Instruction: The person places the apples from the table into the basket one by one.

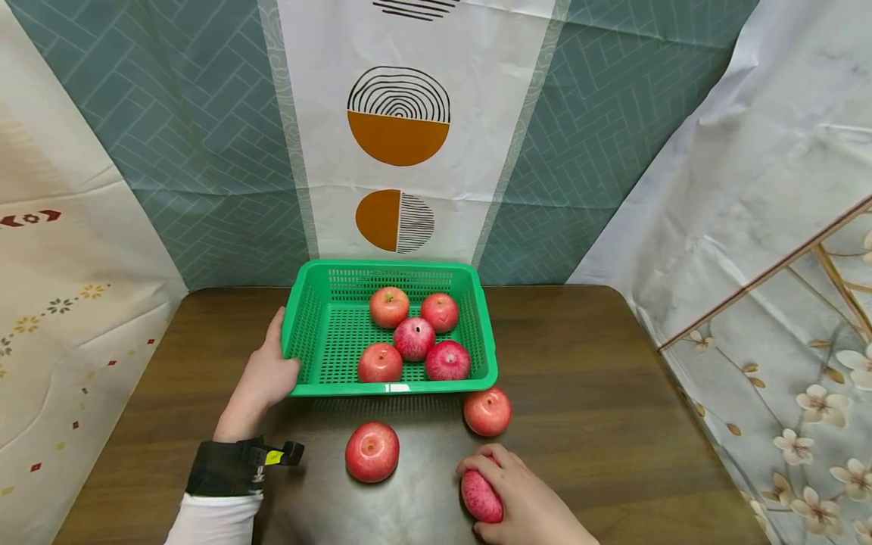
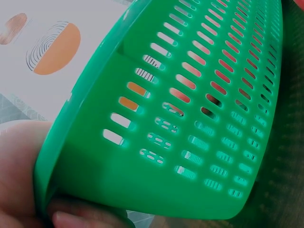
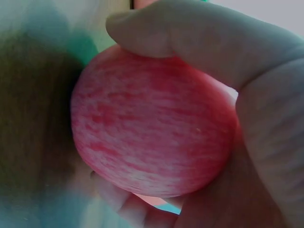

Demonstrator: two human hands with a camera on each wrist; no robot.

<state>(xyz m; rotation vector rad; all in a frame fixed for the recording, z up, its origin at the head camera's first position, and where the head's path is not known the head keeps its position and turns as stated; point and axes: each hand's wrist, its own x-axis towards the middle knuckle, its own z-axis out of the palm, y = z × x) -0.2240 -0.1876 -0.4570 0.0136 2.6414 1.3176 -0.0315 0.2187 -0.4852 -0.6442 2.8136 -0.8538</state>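
My left hand (image 1: 268,371) grips the left rim of a green plastic basket (image 1: 395,389); in the left wrist view the thumb and fingers lie on either side of the basket rim (image 2: 71,104). Several red apples (image 1: 414,338) sit in the middle and right of the basket. At the front of the table my right hand (image 1: 521,496) holds a red apple (image 1: 481,497), its fingers curled over the top and the thumb on the near side. The right wrist view shows this streaked apple (image 3: 154,123) between thumb and fingers, close to the tabletop.
One loose apple (image 1: 487,412) lies right at the basket's front right corner. Another apple (image 1: 372,452) stands in front of the basket on the dark wooden table (image 1: 579,378). Patterned cloth (image 1: 204,151) hangs behind the table and along both sides.
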